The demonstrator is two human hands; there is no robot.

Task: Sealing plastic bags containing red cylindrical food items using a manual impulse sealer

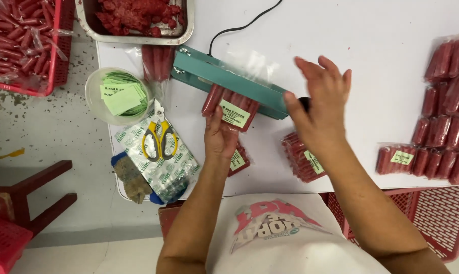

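My left hand (220,136) holds a clear bag of red sausages (231,106) with a pale green label, its open end pushed under the bar of a teal heat sealer (229,81) on the white table (341,30). My right hand (320,104) hovers open just above the sealer's right end, fingers spread, its thumb close to the black knob there. Two more labelled sausage bags lie near my wrists: one (238,160) under my left wrist, another (303,157) under my right forearm.
Sealed sausage packs (445,127) are stacked at the right. A white bowl of green labels (119,95), yellow-handled scissors (159,136) on a printed packet, a metal tray of red meat (138,18), and red baskets (24,40) (432,223) surround the work spot.
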